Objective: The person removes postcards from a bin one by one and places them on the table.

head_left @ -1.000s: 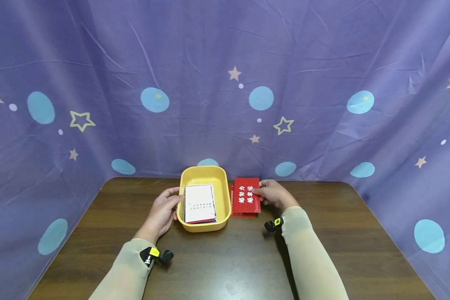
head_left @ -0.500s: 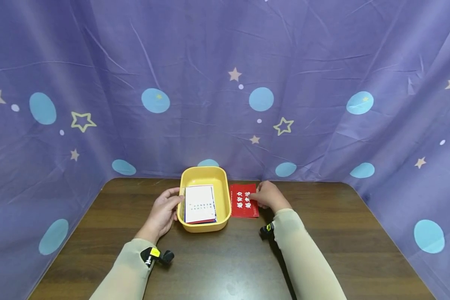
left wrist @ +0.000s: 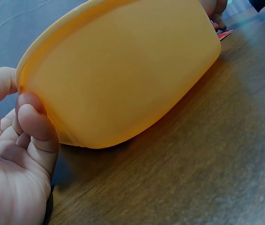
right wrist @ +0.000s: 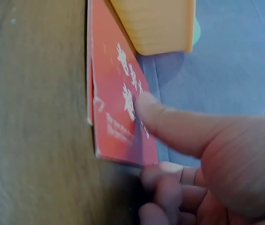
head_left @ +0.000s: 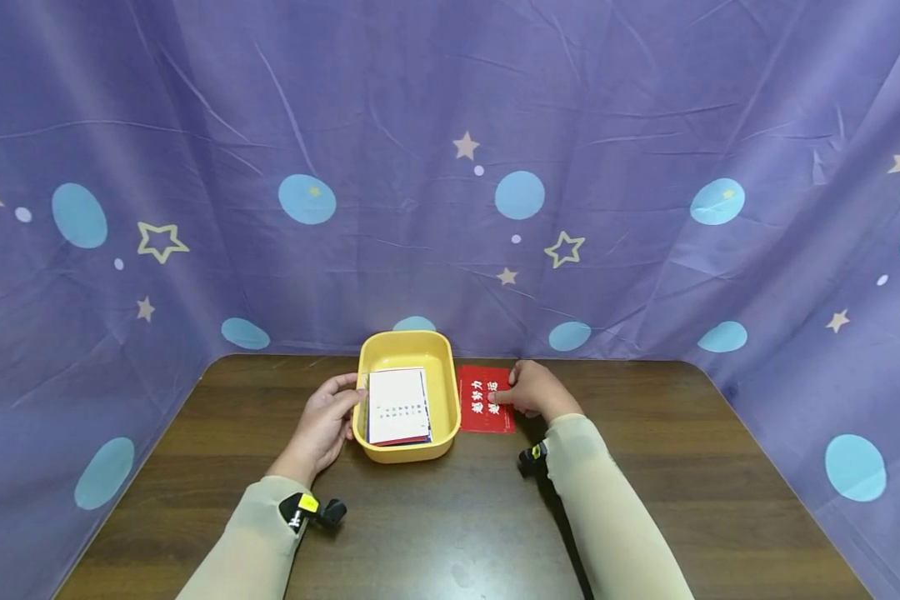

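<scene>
I see the red slogan card [head_left: 486, 416], pinched by the right hand [head_left: 543, 392], now lowered, stacking on another red card [right wrist: 90, 93] beside the yellow tray [head_left: 442, 400] the left hand [head_left: 324, 423] grips.

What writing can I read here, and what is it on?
"越努力": white, on the top red card
"越…运": same card, middle covered by the right hand
Its smaller print: too blurred
Print on the white card in the yellow tray: too small
Marks on the left wrist strap: too small
</scene>
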